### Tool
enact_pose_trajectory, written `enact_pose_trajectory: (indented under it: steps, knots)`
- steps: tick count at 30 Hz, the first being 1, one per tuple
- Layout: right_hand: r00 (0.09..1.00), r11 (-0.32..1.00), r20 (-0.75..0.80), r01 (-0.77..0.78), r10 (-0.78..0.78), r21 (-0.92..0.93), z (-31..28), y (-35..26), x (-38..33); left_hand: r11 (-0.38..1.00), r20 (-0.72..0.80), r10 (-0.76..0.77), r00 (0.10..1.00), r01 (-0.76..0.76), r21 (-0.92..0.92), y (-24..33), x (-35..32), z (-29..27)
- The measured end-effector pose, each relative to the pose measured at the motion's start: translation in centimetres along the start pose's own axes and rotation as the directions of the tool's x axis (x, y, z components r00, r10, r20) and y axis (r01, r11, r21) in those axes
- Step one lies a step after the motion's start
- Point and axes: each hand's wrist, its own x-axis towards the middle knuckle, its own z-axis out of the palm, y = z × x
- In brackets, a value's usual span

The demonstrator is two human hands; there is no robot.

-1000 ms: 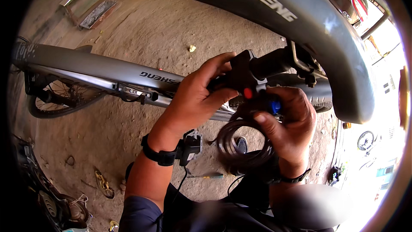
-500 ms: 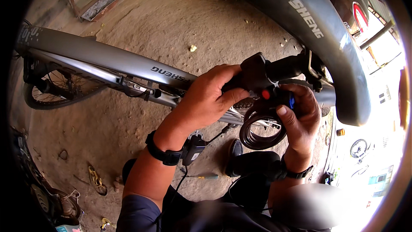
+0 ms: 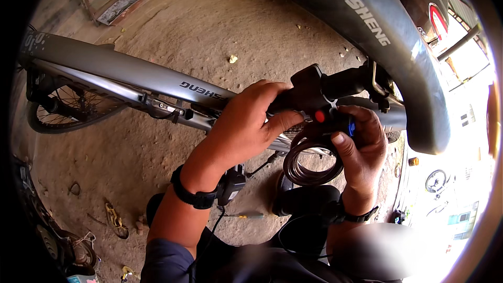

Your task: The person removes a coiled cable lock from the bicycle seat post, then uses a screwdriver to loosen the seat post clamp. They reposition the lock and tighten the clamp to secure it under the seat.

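A coiled dark cable lock (image 3: 299, 175) hangs beneath the seat post (image 3: 346, 83) of a grey bicycle (image 3: 152, 73). My right hand (image 3: 367, 149) is closed on the lock's black body, thumb in front and fingers curled behind, beside its blue end (image 3: 351, 126). Close to the thumb, a red round part (image 3: 320, 116) shows. My left hand (image 3: 251, 118) wraps round a black fitting (image 3: 307, 86) at the post, its thumb resting near the red part. The left fingertips are hidden behind the fitting. Above and to the right is the black saddle (image 3: 390, 42).
A screwdriver (image 3: 249, 216) lies on the dirt floor by my legs, near a black pedal (image 3: 230, 183). A sandal (image 3: 116, 220) lies at lower left. Metal parts (image 3: 63, 246) crowd the left edge; a low stand with a tray (image 3: 121, 9) is at far left.
The whole scene has shifted slightly left in the view, and the cable coil sits a little lower. Both hands keep the same holds.
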Motion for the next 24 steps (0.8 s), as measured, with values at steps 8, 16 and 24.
enact_pose_trajectory:
  steps: [8, 16, 24]
  knots:
    - [1.0, 1.0, -0.016, 0.003, -0.003, -0.019, 0.1, 0.0, -0.1, 0.989, -0.1, 0.009, 0.995, 0.005, 0.147, 1.1, -0.2, 0.0]
    - [1.0, 1.0, -0.025, 0.009, -0.009, -0.004, 0.4, 0.4, -0.5, 0.988, -0.197, -0.026, 0.98, 0.056, 0.144, 1.5, -1.0, 1.1]
    - [0.998, 0.998, -0.009, 0.068, -0.068, -0.018, 0.5, 0.6, -0.6, 0.999, -0.213, 0.019, 0.977, -0.012, 0.032, 0.9, -0.9, 1.4]
